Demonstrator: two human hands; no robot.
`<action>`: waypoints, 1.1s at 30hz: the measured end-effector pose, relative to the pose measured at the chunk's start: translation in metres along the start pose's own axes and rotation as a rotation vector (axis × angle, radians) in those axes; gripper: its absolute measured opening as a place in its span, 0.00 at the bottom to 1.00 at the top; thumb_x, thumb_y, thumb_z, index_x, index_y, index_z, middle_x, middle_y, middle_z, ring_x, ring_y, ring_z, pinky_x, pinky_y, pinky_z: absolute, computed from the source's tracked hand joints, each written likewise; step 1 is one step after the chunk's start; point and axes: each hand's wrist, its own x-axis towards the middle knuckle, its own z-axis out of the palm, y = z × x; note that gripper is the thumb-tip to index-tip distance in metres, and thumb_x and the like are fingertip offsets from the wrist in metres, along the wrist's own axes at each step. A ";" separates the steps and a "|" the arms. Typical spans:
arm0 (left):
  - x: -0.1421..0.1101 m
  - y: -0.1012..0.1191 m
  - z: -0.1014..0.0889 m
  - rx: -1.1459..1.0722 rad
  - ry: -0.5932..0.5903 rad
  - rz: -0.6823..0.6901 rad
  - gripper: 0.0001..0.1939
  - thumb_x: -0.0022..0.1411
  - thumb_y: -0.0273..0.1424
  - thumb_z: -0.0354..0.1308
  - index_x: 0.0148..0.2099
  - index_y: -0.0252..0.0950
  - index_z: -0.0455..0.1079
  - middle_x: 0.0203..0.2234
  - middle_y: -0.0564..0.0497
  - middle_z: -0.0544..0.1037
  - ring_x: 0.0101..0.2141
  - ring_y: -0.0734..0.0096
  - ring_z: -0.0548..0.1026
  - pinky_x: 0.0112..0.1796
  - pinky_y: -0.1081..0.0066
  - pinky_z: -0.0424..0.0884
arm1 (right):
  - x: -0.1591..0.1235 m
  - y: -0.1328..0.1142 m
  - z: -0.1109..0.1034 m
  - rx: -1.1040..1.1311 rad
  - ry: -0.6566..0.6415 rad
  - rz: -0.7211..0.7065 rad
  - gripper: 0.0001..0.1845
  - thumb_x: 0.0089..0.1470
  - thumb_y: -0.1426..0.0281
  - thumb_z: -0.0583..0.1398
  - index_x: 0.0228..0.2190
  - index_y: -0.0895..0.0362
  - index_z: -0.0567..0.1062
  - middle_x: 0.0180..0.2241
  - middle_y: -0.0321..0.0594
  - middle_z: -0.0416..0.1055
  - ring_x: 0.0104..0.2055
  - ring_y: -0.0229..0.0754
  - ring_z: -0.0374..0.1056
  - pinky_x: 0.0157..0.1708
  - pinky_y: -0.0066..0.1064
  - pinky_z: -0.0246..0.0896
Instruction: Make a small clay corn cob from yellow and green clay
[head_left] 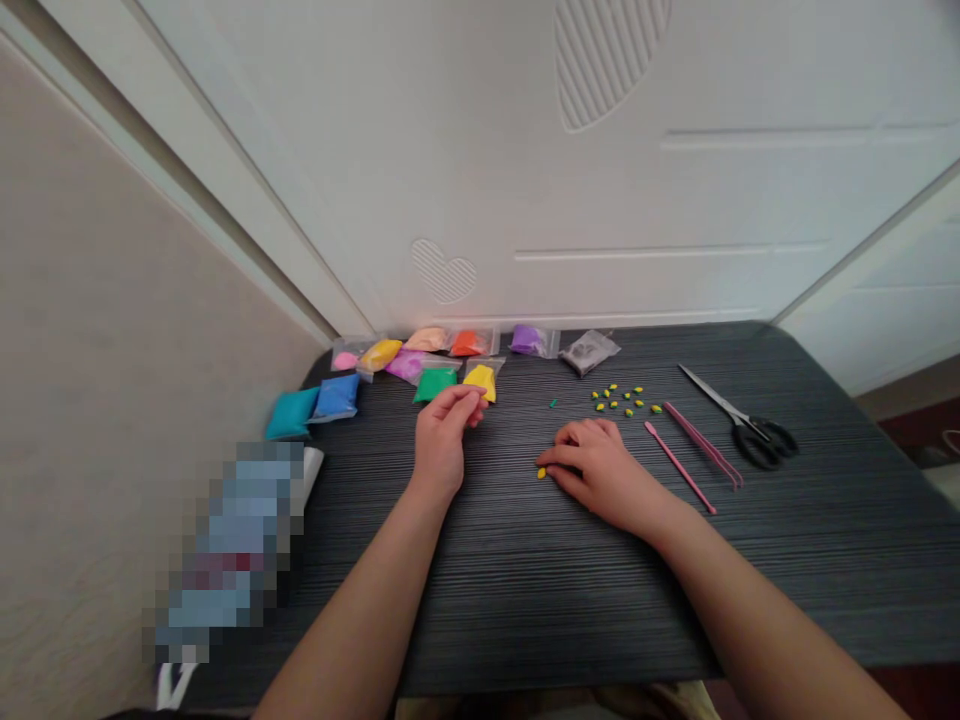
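My left hand (pixel 442 440) is raised in front of the bags, thumb and fingertips pinched together. Whatever it may hold is too small to make out. Low on the table, my right hand (pixel 600 468) has its thumb and index finger closed at a small yellow clay piece (pixel 541 473). A tiny green clay bit (pixel 553 403) lies beyond that hand. Farther right sit several small yellow-and-green clay pieces (pixel 628 412). A bag of yellow clay (pixel 481 380) is just behind my left fingertips, beside a bag of green clay (pixel 435 384).
Pink tweezers (pixel 701 443), a pink modelling tool (pixel 679 467) and black-handled scissors (pixel 739 415) lie right on the dark table (pixel 495 610). More clay bags, including purple (pixel 529 341), grey (pixel 589 352) and blue (pixel 337 397), line the back and left. A blurred-out object (pixel 232 550) stands left.
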 end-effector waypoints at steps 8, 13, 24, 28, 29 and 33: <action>-0.001 -0.005 0.006 0.367 -0.109 0.010 0.12 0.52 0.37 0.54 0.35 0.34 0.70 0.25 0.52 0.71 0.25 0.76 0.66 0.28 0.75 0.61 | 0.001 0.009 -0.012 0.011 0.221 0.166 0.10 0.54 0.68 0.52 0.37 0.52 0.72 0.36 0.36 0.69 0.41 0.39 0.61 0.44 0.38 0.44; 0.001 -0.009 0.004 0.365 -0.102 0.007 0.14 0.51 0.38 0.54 0.36 0.33 0.70 0.24 0.52 0.71 0.24 0.76 0.66 0.27 0.75 0.61 | 0.013 0.008 -0.007 -0.179 0.312 0.339 0.13 0.55 0.63 0.51 0.35 0.52 0.73 0.35 0.40 0.71 0.42 0.45 0.60 0.44 0.42 0.41; 0.002 -0.010 -0.001 0.297 -0.034 -0.004 0.18 0.49 0.42 0.55 0.36 0.33 0.70 0.24 0.52 0.72 0.24 0.74 0.66 0.27 0.74 0.62 | 0.043 -0.001 0.003 -0.333 0.290 0.351 0.15 0.56 0.66 0.49 0.29 0.57 0.74 0.32 0.45 0.71 0.39 0.46 0.62 0.41 0.42 0.42; 0.003 -0.010 -0.003 0.297 -0.009 -0.015 0.19 0.47 0.43 0.56 0.36 0.34 0.71 0.25 0.52 0.73 0.24 0.72 0.67 0.27 0.73 0.62 | 0.041 -0.003 0.002 -0.346 0.314 0.339 0.13 0.55 0.68 0.50 0.29 0.57 0.73 0.32 0.43 0.72 0.38 0.44 0.63 0.41 0.40 0.43; 0.003 -0.010 -0.004 0.301 -0.011 -0.016 0.19 0.47 0.43 0.56 0.37 0.34 0.70 0.25 0.52 0.73 0.25 0.72 0.67 0.27 0.73 0.62 | 0.039 -0.004 0.002 -0.344 0.324 0.335 0.13 0.55 0.68 0.50 0.29 0.57 0.73 0.32 0.43 0.72 0.38 0.44 0.63 0.42 0.39 0.44; 0.002 -0.010 -0.007 0.297 -0.002 0.002 0.20 0.46 0.44 0.57 0.36 0.34 0.71 0.24 0.52 0.73 0.25 0.71 0.67 0.28 0.72 0.63 | 0.028 -0.008 0.002 -0.300 0.356 0.328 0.12 0.56 0.70 0.49 0.31 0.57 0.72 0.30 0.41 0.73 0.36 0.41 0.66 0.40 0.35 0.47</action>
